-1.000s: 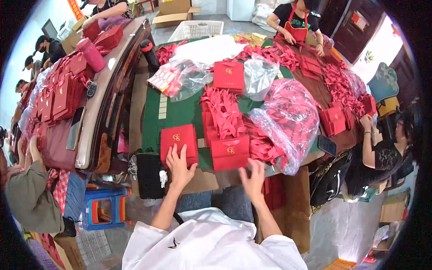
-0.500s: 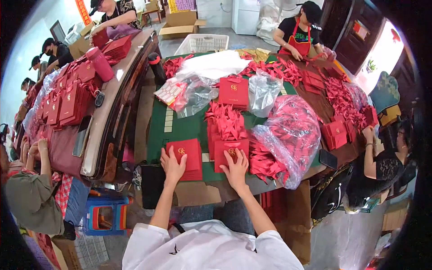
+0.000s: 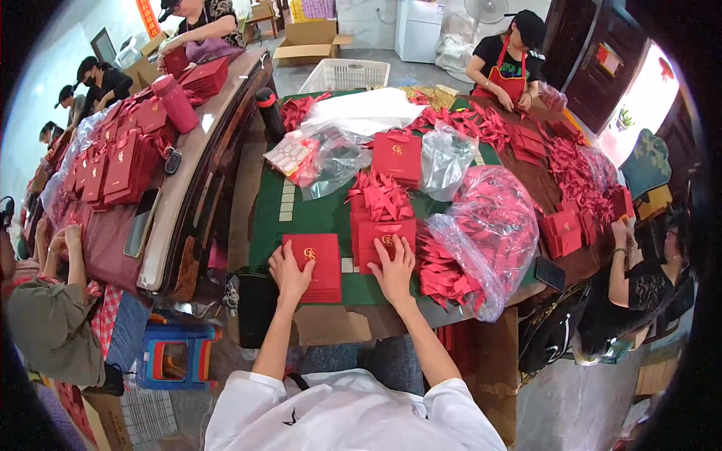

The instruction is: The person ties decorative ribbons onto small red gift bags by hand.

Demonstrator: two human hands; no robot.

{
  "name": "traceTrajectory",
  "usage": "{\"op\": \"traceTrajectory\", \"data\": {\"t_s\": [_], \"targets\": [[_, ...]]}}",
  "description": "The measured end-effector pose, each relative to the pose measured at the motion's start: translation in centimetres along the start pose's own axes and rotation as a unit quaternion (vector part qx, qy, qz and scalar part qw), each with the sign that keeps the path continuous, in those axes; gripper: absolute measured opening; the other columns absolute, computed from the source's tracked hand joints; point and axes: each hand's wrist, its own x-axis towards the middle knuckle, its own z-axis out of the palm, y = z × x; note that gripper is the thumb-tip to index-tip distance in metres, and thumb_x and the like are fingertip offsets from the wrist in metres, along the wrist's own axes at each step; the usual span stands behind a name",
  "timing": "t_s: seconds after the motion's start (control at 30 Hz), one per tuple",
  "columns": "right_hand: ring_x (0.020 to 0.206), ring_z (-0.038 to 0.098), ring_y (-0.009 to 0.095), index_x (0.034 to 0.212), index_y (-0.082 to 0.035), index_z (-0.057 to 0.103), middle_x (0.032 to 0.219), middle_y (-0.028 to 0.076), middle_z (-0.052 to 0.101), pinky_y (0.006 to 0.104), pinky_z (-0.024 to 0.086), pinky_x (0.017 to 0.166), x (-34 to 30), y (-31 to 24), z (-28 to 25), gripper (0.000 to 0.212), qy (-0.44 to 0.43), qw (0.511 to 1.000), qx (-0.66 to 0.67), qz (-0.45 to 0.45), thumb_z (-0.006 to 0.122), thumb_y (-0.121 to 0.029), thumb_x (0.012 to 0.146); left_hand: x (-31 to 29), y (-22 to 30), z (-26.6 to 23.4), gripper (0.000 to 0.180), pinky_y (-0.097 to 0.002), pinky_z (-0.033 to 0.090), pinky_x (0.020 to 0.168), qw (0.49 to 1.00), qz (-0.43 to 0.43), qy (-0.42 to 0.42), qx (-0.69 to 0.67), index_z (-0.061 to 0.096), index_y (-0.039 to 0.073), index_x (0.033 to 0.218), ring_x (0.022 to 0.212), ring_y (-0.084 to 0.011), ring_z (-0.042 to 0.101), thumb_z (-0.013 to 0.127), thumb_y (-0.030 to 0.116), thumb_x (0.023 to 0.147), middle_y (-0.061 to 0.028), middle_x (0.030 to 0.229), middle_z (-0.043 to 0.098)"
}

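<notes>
My left hand (image 3: 290, 276) lies with fingers spread on the left edge of a neat stack of flat red paper bags (image 3: 323, 263) with a gold emblem. To its right, my right hand (image 3: 393, 269) rests, fingers apart, on the front of another red gift bag (image 3: 367, 239), whose top meets a row of bags with red ribbons (image 3: 380, 197). Neither hand visibly lifts anything. Under both stacks is a green table mat (image 3: 263, 218). Whatever is beneath my palms is hidden.
A clear plastic sack of red ribbons (image 3: 492, 225) bulges at the right. Farther back stand a red bag pile (image 3: 396, 156), crumpled clear plastic (image 3: 447, 154) and a black bottle (image 3: 268, 113). A phone (image 3: 550, 273) lies by the right edge. Co-workers sit around both tables.
The left stack now sits squarer, where it was slightly turned before. Both hands stay on their stacks with little movement. The whole view has shifted slightly.
</notes>
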Motion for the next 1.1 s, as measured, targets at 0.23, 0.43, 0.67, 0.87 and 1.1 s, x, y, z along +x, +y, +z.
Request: {"op": "traceTrajectory", "data": {"t_s": [0.23,0.43,0.67,0.87,1.1], "targets": [[0.136,0.034,0.039,0.136,-0.021,0.055,0.144,0.015,0.04,0.0533,0.029,0.109,-2.0,-0.5,-1.4,0.058,0.026,0.999,0.004,-0.02,0.074,-0.023,0.081,-0.4,2.1,-1.7,0.061,-0.0472,0.037,0.102,0.994,0.047,0.078,-0.062,0.048,0.006,0.136,0.12,-0.0393,0.044,0.072,0.008,0.08,-0.0184,0.126,0.051],[0.129,0.041,0.037,0.129,-0.018,0.058,0.135,0.012,0.047,0.0511,0.033,0.104,-3.8,-0.9,-2.6,0.052,0.079,0.996,0.05,-0.012,0.075,-0.011,0.08,-0.8,0.9,-1.4,0.047,-0.0355,0.045,0.09,0.964,0.034,0.139,-0.223,0.048,0.003,0.132,0.098,-0.0251,0.055,0.063,0.0,0.087,-0.0137,0.109,0.056],[0.097,0.055,0.032,0.097,-0.011,0.062,0.101,0.011,0.058,0.0452,0.042,0.081,-8.0,0.6,-5.5,0.02,0.139,0.987,0.048,0.069,0.072,-0.007,0.08,-3.4,0.8,-3.1,0.037,-0.0256,0.045,0.085,0.865,-0.054,0.098,-0.489,0.048,0.004,0.13,0.089,-0.0109,0.053,0.054,-0.003,0.094,-0.0013,0.098,0.053],[0.101,0.053,0.034,0.097,-0.01,0.06,0.104,0.012,0.056,0.0461,0.039,0.085,-12.9,4.6,-8.8,0.014,0.14,0.967,-0.061,0.203,0.066,-0.016,0.087,-9.7,4.7,-2.3,0.039,-0.0252,0.044,0.092,0.858,-0.068,-0.007,-0.509,0.049,0.003,0.129,0.098,-0.0115,0.054,0.057,-0.002,0.091,-0.0024,0.106,0.054],[0.101,0.054,0.035,0.099,-0.008,0.06,0.102,0.012,0.059,0.0467,0.04,0.083,-13.9,5.5,-9.6,0.015,0.057,0.974,-0.044,0.216,0.065,-0.018,0.09,-13.7,7.0,3.1,0.037,-0.0239,0.044,0.079,0.867,-0.046,-0.05,-0.493,0.051,0.002,0.124,0.087,-0.0104,0.051,0.059,-0.004,0.089,-0.003,0.098,0.053]]}}
